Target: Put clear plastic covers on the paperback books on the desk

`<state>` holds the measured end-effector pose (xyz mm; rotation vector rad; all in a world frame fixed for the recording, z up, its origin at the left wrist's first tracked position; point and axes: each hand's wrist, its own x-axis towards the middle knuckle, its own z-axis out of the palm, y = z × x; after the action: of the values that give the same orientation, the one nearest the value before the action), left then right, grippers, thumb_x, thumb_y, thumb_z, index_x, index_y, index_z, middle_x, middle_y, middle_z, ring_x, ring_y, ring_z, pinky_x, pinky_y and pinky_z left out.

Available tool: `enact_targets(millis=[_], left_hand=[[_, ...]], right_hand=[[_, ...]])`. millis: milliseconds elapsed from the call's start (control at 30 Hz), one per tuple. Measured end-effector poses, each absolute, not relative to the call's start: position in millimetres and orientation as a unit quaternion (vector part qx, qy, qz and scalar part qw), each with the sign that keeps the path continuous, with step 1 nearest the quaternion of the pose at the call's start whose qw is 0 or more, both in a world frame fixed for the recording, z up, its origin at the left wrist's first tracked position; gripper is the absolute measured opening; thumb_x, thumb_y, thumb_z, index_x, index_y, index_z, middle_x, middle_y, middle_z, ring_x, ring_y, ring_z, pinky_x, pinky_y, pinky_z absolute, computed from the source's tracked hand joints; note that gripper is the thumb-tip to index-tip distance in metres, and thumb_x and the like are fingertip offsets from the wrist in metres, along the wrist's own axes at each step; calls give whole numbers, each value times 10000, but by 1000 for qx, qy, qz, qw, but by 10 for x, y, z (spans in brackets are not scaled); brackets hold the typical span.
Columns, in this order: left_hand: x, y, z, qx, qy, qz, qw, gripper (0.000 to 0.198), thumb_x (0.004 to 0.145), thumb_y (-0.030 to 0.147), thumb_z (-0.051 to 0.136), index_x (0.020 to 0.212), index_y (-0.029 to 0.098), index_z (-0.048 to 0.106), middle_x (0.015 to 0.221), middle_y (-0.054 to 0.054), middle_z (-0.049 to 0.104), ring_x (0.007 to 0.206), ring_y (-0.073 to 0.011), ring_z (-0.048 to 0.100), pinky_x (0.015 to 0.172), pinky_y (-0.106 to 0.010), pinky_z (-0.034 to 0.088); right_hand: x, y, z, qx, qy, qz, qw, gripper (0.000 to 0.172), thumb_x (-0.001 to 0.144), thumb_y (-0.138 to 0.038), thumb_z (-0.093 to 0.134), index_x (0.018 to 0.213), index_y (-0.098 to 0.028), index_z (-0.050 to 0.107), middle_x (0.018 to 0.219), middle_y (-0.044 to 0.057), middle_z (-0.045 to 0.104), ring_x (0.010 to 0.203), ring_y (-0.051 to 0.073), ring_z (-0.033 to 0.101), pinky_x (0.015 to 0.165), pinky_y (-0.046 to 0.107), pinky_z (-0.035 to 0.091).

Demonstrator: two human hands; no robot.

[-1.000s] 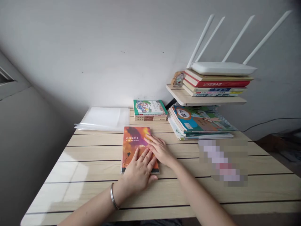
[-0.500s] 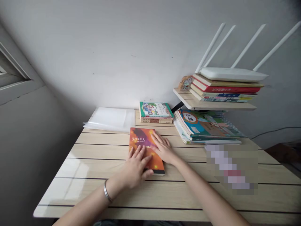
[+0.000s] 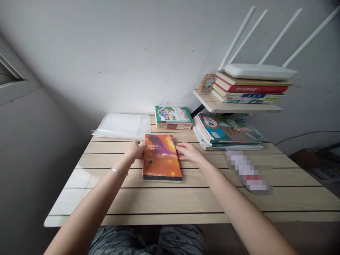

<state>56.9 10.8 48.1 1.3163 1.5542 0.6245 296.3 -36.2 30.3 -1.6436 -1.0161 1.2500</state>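
A paperback book (image 3: 162, 159) with an orange and purple cover, titled "The Kite Runner", lies face up on the wooden-slat table. Against its left edge is my left hand (image 3: 136, 150), its fingers curled in at the side and partly hidden. My right hand (image 3: 189, 152) grips the opposite edge, fingertips meeting the book near its upper right. The cover between the two hands is fully visible. A bracelet (image 3: 118, 171) circles my left wrist.
Clear plastic sleeves (image 3: 119, 124) lie at the back left. Behind the book stands a small stack of green-covered books (image 3: 174, 117). To the right, textbooks (image 3: 228, 131) sit below a raised shelf (image 3: 239, 108) bearing books and a white router (image 3: 260, 71). A blurred-out item (image 3: 248, 171) lies at right.
My hands have moved off the front cover to the book's left and right edges. The camera view has tilted downward, showing my lap below the table edge.
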Motion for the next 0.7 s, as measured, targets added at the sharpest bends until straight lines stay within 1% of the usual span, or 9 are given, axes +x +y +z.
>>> enact_targets(millis=[67, 100, 200, 267, 333, 433, 567, 633, 700], left_hand=[[622, 159, 541, 517, 628, 241, 530, 174, 742, 263, 633, 854, 134, 599, 601, -18, 593, 529, -156, 586, 549, -293, 496], [642, 181, 553, 508, 624, 237, 544, 142, 733, 264, 647, 775, 137, 600, 559, -8, 571, 502, -148, 567, 525, -284, 482], [706, 224, 516, 492, 620, 248, 559, 187, 696, 278, 709, 666, 143, 583, 484, 16, 512, 456, -131, 524, 454, -241, 410], [764, 232, 451, 483, 618, 271, 557, 194, 675, 252, 737, 698, 146, 576, 465, 37, 485, 452, -126, 517, 427, -216, 365], [824, 226, 387, 472, 612, 305, 557, 209, 680, 208, 734, 778, 152, 559, 478, 57, 483, 467, -120, 527, 427, -201, 359], [876, 202, 322, 451, 584, 354, 575, 241, 709, 183, 712, 841, 161, 512, 543, 58, 528, 503, -110, 556, 463, -197, 407], [869, 170, 286, 425, 513, 392, 634, 221, 755, 228, 684, 789, 167, 475, 644, -4, 613, 580, -125, 615, 569, -243, 502], [859, 159, 286, 416, 475, 407, 661, 240, 758, 262, 687, 777, 169, 467, 687, -32, 637, 622, -138, 638, 632, -278, 532], [859, 150, 313, 411, 439, 426, 676, 279, 742, 296, 708, 795, 174, 463, 724, -43, 651, 652, -145, 649, 671, -297, 540]], right_hand=[[2976, -358, 347, -640, -396, 526, 396, 168, 719, -296, 691, 856, -199, 681, 900, 69, 723, 804, 197, 663, 677, 324, 551], [2976, -365, 366, -636, -392, 536, 394, 125, 720, -274, 687, 818, -198, 680, 843, 57, 725, 750, 179, 661, 647, 304, 547], [2960, -392, 408, -630, -377, 552, 394, 84, 720, -236, 682, 796, -198, 681, 802, 47, 727, 685, 155, 656, 615, 281, 537], [2951, -397, 416, -630, -369, 555, 398, 104, 710, -227, 691, 809, -197, 680, 809, 51, 730, 682, 160, 660, 614, 287, 538], [2952, -387, 398, -631, -362, 552, 408, 140, 697, -231, 703, 829, -197, 672, 822, 55, 733, 704, 178, 668, 615, 303, 541], [2967, -360, 324, -634, -357, 529, 438, 184, 685, -269, 716, 845, -204, 653, 887, 56, 736, 793, 205, 676, 674, 325, 546], [2970, -372, 231, -613, -370, 504, 482, 236, 707, -381, 696, 860, -206, 655, 976, 53, 729, 957, 228, 654, 802, 320, 523], [2962, -403, 233, -586, -366, 519, 504, 287, 709, -428, 695, 886, -204, 661, 982, 53, 729, 978, 239, 651, 810, 322, 519], [2952, -429, 271, -568, -343, 544, 514, 329, 688, -447, 721, 899, -201, 665, 958, 58, 733, 938, 245, 662, 778, 326, 526]])
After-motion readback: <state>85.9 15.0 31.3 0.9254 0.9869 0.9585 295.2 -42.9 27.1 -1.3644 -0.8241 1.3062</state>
